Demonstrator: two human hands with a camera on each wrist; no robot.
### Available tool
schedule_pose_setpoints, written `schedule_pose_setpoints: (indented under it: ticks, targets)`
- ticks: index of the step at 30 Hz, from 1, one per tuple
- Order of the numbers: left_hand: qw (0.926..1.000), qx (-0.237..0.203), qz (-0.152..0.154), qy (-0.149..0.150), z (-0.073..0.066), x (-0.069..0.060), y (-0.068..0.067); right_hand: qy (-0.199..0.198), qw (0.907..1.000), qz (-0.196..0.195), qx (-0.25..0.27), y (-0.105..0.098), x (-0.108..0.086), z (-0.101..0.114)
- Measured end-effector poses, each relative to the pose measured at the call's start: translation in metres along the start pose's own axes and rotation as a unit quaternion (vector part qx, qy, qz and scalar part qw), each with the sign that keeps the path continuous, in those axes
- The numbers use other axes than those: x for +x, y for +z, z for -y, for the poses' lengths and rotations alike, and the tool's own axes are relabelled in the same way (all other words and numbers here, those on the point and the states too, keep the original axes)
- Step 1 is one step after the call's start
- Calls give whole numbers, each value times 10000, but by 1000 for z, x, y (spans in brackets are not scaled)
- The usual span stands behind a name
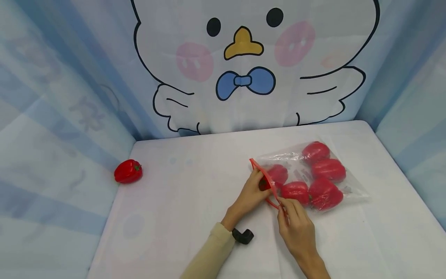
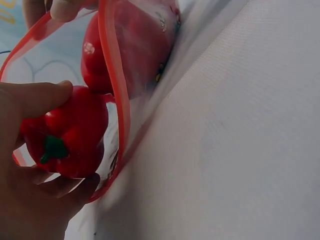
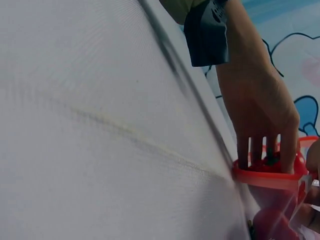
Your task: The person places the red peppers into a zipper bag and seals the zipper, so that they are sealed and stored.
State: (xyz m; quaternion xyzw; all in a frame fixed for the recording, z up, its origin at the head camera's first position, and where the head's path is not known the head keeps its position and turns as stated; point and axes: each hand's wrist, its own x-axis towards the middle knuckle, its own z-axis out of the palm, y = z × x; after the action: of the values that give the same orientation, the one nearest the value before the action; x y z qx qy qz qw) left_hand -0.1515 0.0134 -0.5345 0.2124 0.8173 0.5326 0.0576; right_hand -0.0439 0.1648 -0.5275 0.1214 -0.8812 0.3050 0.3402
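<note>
A clear plastic zip bag (image 1: 278, 156) with a red-edged mouth (image 2: 111, 50) lies on the right half of the table, several red bell peppers inside it. At its mouth, my left hand (image 1: 249, 195) grips another red bell pepper (image 2: 80, 132), thumb on one side and fingers on the other, green stem facing the wrist camera. The fingers reach within the opening. My right hand (image 1: 297, 228) pinches the near side of the bag's red edge, and the mouth stands apart around the left hand. In the right wrist view, only part of the right hand shows at the right edge.
One red bell pepper (image 1: 128, 171) lies alone at the table's far left edge. Behind the white-covered table (image 1: 181, 217) hangs a curtain (image 1: 244, 112) with a cartoon print. A black band (image 1: 243, 236) sits on the left wrist.
</note>
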Motion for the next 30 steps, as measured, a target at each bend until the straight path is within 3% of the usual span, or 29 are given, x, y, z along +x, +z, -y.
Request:
schedule_pose_setpoints:
  ticks: [9,19,23,30]
  targets:
    - [9976,-325,488,381,1,24,4,-111,9994,-256,182,1,-1,-2]
    - [9945,-347,899,417,10,35,7,-178,9993,-273,207,1,-2,-2]
    - [9938,-309,1033,265,7,38,7,-151,9993,-277,214,1,-2,-2]
    - [9922,-502,1068,-393,2,49,11,-87,9993,-242,253,2,-1,-1]
